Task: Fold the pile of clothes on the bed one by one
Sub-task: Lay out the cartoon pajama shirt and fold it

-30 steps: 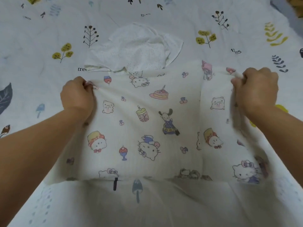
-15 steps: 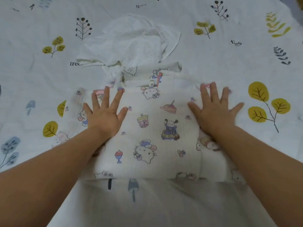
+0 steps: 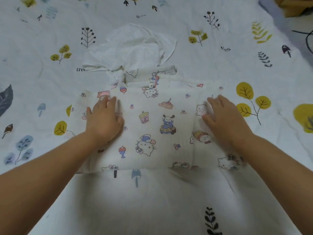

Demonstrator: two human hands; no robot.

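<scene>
A white cartoon-print garment (image 3: pixel 152 129) lies flat on the bed in front of me, folded into a rough rectangle. My left hand (image 3: pixel 105 119) rests palm down on its left part, fingers together and pointing away from me. My right hand (image 3: pixel 221 116) lies flat on its right part, holding nothing. Behind the printed garment sits a crumpled white dotted garment (image 3: pixel 133 48), touching its far edge.
The bedsheet (image 3: pixel 237 39) is white with leaf, plant and mushroom prints and spreads all around. A dark cable (image 3: pixel 307 39) and a tan object (image 3: pixel 294 5) show at the far right corner.
A second ago both hands gripped the garment's top corners and lowered it onto the bed. Since then they let go, pressed flat with spread fingers, then slid outward with fingers closed together.
</scene>
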